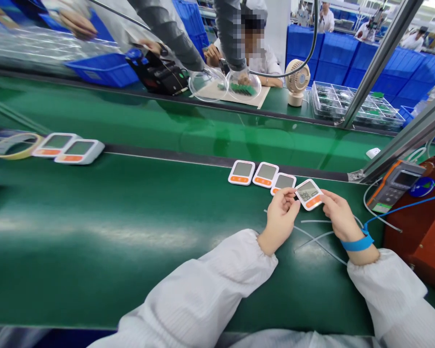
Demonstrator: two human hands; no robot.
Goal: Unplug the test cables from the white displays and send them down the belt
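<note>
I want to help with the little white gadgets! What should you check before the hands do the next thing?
1. Both hands grip the small white device with the orange button, left hand and right hand: ok.
2. Its grey screen shows digits: ok.
3. Three matching white devices lie in a row on the green belt: ok.
4. Blue wrist strap on the right wrist: ok.
5. Thin clear tubes lie under the hands, may snag: not ok.
6. Digits correct: cannot tell.
</note>
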